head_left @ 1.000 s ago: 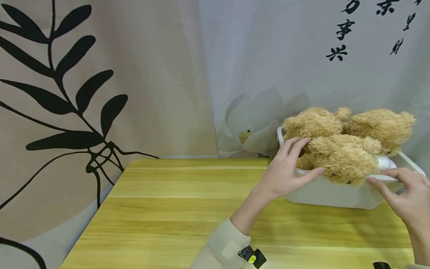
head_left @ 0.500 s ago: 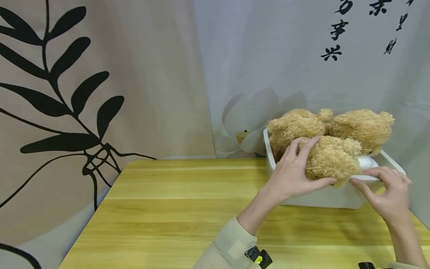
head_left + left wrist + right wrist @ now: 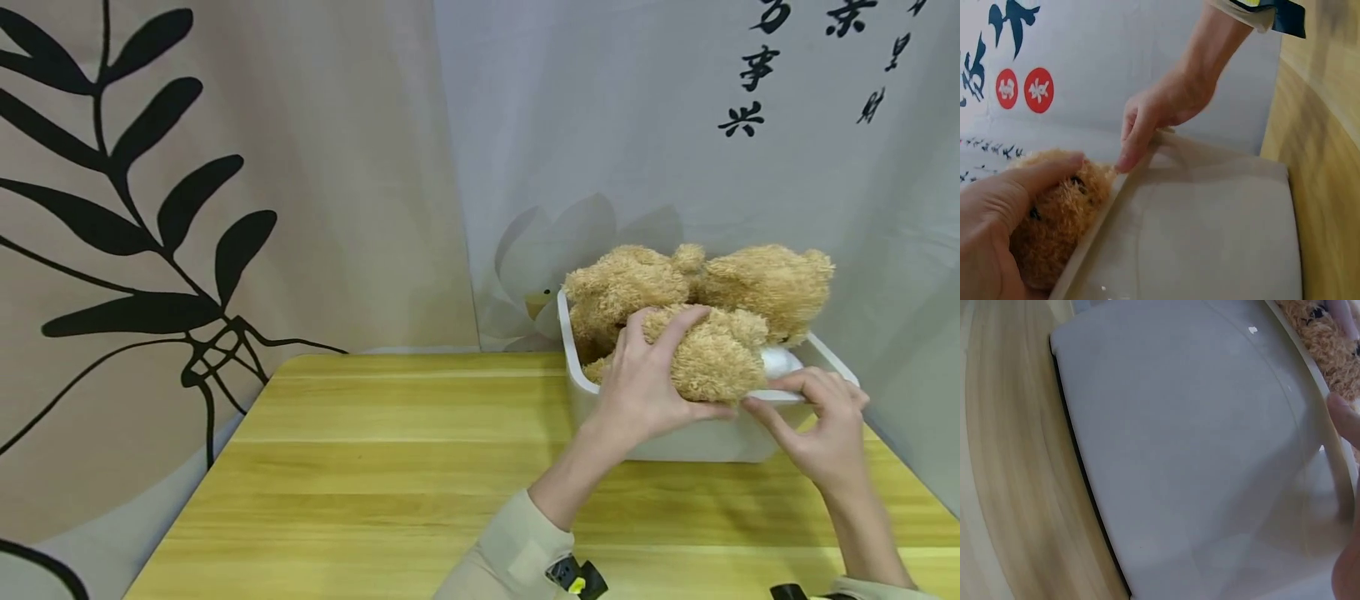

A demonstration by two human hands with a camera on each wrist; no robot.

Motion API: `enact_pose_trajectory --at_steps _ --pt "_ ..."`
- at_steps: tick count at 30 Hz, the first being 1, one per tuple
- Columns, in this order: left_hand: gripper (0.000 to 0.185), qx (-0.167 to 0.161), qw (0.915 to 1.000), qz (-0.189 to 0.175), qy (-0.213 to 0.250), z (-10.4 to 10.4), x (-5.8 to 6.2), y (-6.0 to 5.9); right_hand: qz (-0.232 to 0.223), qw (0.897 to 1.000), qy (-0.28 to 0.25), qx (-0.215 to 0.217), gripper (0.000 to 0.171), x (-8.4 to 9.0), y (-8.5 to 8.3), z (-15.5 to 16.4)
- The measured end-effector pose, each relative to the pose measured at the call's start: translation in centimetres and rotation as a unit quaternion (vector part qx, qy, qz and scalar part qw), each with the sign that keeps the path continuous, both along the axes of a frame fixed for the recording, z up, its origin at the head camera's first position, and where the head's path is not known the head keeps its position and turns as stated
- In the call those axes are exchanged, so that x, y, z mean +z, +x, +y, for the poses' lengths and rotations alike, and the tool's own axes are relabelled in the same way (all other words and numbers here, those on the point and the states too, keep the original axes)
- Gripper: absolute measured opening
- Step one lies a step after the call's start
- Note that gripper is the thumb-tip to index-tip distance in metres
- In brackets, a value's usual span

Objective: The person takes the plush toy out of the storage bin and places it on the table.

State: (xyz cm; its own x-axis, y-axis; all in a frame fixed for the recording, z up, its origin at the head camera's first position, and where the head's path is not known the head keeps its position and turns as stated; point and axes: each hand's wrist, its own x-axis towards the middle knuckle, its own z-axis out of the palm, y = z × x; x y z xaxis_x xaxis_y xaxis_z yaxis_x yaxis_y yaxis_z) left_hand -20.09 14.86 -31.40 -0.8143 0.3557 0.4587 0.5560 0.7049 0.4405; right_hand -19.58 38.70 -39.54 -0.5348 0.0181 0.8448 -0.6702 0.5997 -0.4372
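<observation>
Currently my left hand (image 3: 651, 392) is clasped over the nearest plush teddy bear (image 3: 708, 354), fingers curled across its top and thumb beneath its near edge, pressing it against the near rim of the white bin (image 3: 675, 437), which stands at the far right of the yellow wooden table (image 3: 375, 467). My right hand (image 3: 821, 425) pinches that same near rim just right of the bear, fingertips (image 3: 1124, 164) on the rim's edge in the left wrist view. Two more tan bears (image 3: 765, 279) lie piled behind it in the bin, touching one another, before a printed curtain (image 3: 225, 167).
</observation>
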Motion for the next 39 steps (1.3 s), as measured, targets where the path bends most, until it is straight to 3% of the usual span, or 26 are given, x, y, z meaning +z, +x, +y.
enact_pose_trajectory --at_steps 5,8,14,19,24,29,39 --pt "0.101 0.034 0.9984 -0.013 0.044 -0.4 0.7 0.1 0.025 1.000 -0.006 0.013 0.060 0.3 -0.4 -1.8" --pt "0.098 0.034 0.9965 -0.020 0.074 -0.8 0.7 -0.1 0.033 0.999 -0.006 0.019 0.064 0.7 -0.3 -2.9" --pt "0.090 -0.022 0.9888 0.003 0.148 -2.5 0.6 -0.4 0.052 0.998 -0.011 0.040 0.071 1.9 0.4 -4.9" --pt "0.086 -0.060 0.9794 0.014 0.193 -3.6 0.8 -0.5 0.050 0.998 -0.007 0.039 0.071 1.4 -0.2 -4.8" --pt "0.087 -0.080 0.9741 0.032 0.209 -4.2 1.0 -0.5 0.047 0.999 -0.001 0.021 0.071 0.1 -1.3 -3.8" --pt "0.087 -0.102 0.9695 0.075 0.210 -4.6 1.4 -0.4 0.047 0.999 0.008 0.019 0.072 -0.5 -1.7 -3.6" --pt "0.084 -0.152 0.9503 0.135 0.235 -5.8 2.0 -0.2 0.046 0.999 0.017 0.016 0.072 -0.8 -1.9 -4.0"
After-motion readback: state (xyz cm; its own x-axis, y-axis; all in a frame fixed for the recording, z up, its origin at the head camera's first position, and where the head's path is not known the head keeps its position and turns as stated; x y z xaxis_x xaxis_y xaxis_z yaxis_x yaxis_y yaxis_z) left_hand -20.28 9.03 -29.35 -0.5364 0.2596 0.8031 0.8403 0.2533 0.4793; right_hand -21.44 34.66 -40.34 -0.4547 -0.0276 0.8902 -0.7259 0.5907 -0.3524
